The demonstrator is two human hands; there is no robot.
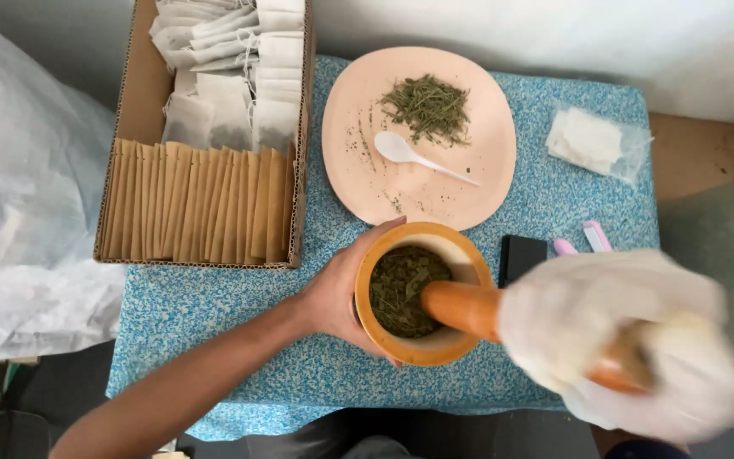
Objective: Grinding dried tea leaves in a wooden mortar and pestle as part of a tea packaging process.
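While the left hand (333, 293) curls bare around the wall of a wooden mortar (460, 255) at lower centre of the frame, fingers wrapped on its left side and thumb near the upper rim, the right hand (622, 340) sits at lower right, blurred. Right hand wears a white glove or cloth covering and is closed in a fist on the upper end of a wooden pestle (465, 308). Pestle slants from that fist up-left into the bowl, its rounded tip down among crushed green dried leaves (397, 285) inside the mortar.

Mortar stands on a blue-and-white speckled tabletop (214, 306). Just above it, a pale pink plate (367, 178) carries a small heap of dried green herb (426, 106) and a white plastic spoon (414, 157), with loose crumbs scattered over the plate. Upper left: open cardboard box (125, 110) holding a row of brown paper sleeves (197, 204) on edge and, behind them, white empty tea bags (231, 59). Upper right: clear plastic packet (596, 143) with white contents. Right of the mortar, touching or just beside it, a small black object (522, 255); next to that, two small pink items (584, 240), partly hidden by the gloved hand, kind not clear. Far left, crumpled clear plastic sheeting (19, 204).
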